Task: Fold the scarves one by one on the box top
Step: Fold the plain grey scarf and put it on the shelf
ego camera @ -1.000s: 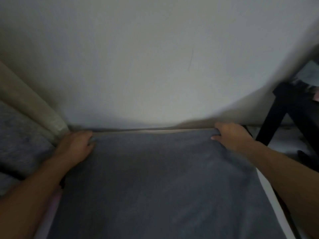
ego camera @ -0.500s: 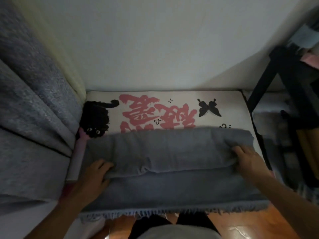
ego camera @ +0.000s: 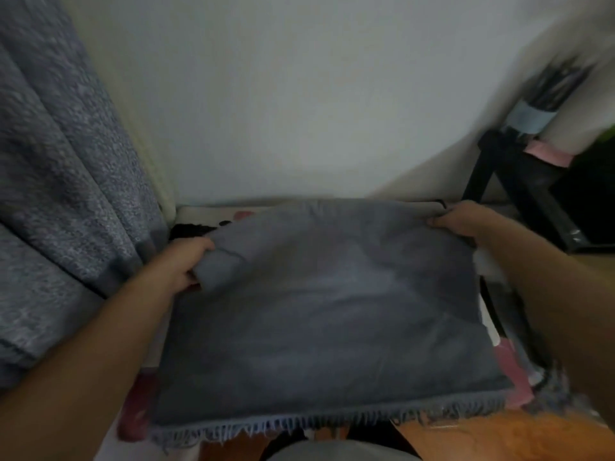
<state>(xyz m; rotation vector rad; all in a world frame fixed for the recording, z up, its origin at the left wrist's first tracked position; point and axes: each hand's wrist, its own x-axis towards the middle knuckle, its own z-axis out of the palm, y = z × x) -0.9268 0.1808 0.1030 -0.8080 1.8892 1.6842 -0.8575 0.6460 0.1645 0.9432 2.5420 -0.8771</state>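
One grey scarf (ego camera: 319, 314) lies spread across the box top (ego camera: 199, 212), covering nearly all of it, with its single fringed edge (ego camera: 299, 427) hanging over the near side toward the person. Two bare hands work its far corners: the left hand (ego camera: 186, 264) has its fingers curled around a bunched fold of the cloth at the far-left corner, a firm grip on the fabric, while the right hand (ego camera: 466, 221) pinches the far-right corner close to the box's back edge, its grip likewise closed on the scarf. Between the two hands the far edge of the scarf arches slightly above the surface. Only a strip of the box top shows behind the cloth, cream with one patch of pink print (ego camera: 243, 215) and one black shape (ego camera: 189, 229) at the far left. One blue-grey curtain (ego camera: 60, 194) hangs in folds at the left, just beside the box. A pale wall (ego camera: 299, 94) rises behind. One black rack (ego camera: 519, 181) stands at the right, blurred. Orange-brown floor (ego camera: 499, 440) shows at the lower right.
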